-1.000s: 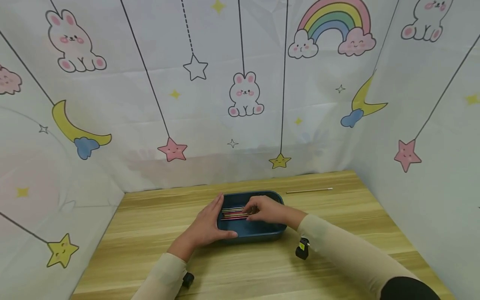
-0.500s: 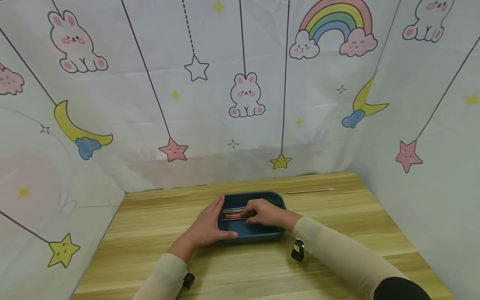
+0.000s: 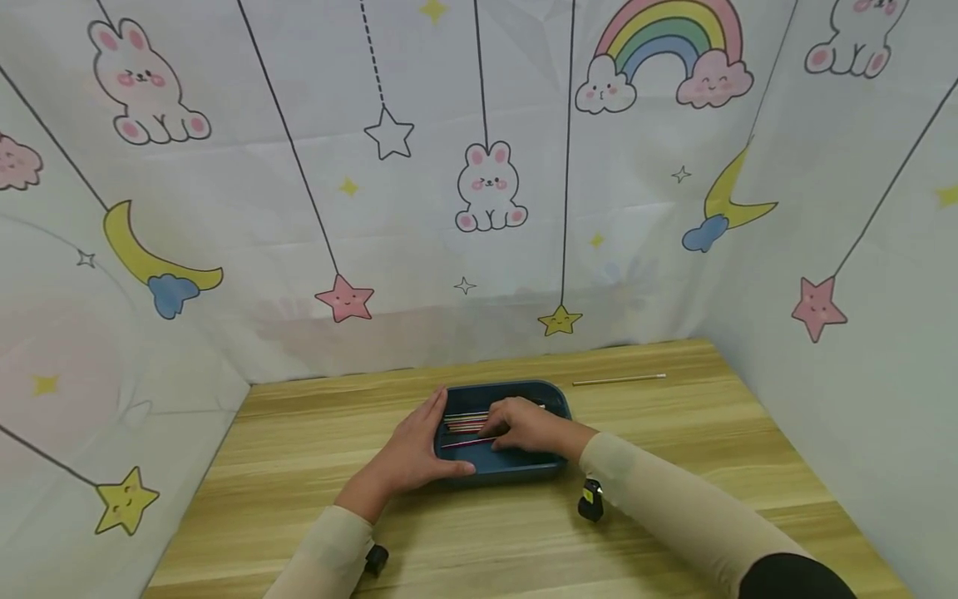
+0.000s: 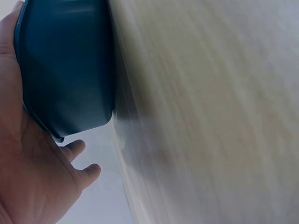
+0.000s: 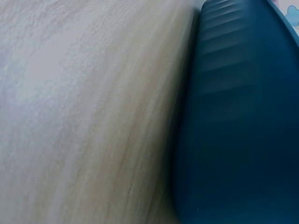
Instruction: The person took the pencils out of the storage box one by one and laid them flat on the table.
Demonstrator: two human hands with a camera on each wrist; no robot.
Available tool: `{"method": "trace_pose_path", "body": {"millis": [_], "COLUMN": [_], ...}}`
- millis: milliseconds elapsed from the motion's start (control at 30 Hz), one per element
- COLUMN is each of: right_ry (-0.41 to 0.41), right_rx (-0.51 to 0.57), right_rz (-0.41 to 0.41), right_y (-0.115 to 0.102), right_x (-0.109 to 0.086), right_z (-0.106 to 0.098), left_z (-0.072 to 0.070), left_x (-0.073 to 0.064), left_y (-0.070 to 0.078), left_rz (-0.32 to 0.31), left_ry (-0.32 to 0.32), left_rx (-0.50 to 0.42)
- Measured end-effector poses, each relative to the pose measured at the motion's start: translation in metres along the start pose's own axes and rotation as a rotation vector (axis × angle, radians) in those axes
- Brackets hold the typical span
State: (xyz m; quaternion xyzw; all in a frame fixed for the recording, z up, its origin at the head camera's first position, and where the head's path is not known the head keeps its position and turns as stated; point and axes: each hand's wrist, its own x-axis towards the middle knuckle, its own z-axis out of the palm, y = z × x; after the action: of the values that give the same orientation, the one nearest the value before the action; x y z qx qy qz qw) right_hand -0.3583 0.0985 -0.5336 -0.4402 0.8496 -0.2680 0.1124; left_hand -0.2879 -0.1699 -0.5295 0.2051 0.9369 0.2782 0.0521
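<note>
In the head view a dark blue tray (image 3: 516, 477) stands on the wood-grain table, with several thin pencils (image 3: 466, 421) lying side by side in it. My left hand (image 3: 407, 449) holds the tray's left end, thumb along the near rim and fingers along the left side. That hand (image 4: 35, 163) also shows against the tray's outer wall (image 4: 70, 70) in the left wrist view. My right hand (image 3: 527, 426) reaches into the tray and pinches a pinkish-red pencil (image 3: 466, 443), slightly apart from the others. Its fingers hide part of the pencils. The right wrist view shows only the tray wall (image 5: 233, 140) and tabletop.
A single gold-coloured pencil (image 3: 617, 380) with a white end lies on the table (image 3: 299, 474), behind and right of the tray. White cloth walls (image 3: 412, 249) with printed bunnies, stars and moons enclose the table at the back and both sides.
The pinkish-red pencil has moved nearer the tray's front side, away from the other pencils. My right hand has shifted slightly left; my left hand stays in place on the tray.
</note>
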Motion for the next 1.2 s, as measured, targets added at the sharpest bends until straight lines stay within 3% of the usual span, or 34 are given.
{"method": "trace_pose_path", "body": {"millis": [733,1200], "right_ry": [0.049,0.074], "right_rx": [-0.056,-0.007], "right_rz": [-0.036,-0.006], "right_y": [-0.0036,-0.0007], "right_x": [-0.0009,-0.0036], "right_z": [0.0001,-0.0038], "left_z": [0.0009,-0.0002], "left_x": [0.0012,0.0011], "left_y": [-0.0023,-0.0025], "left_rz": [-0.004,0.003], "left_ry": [-0.008,-0.008], "left_rx": [0.006,0.005]}}
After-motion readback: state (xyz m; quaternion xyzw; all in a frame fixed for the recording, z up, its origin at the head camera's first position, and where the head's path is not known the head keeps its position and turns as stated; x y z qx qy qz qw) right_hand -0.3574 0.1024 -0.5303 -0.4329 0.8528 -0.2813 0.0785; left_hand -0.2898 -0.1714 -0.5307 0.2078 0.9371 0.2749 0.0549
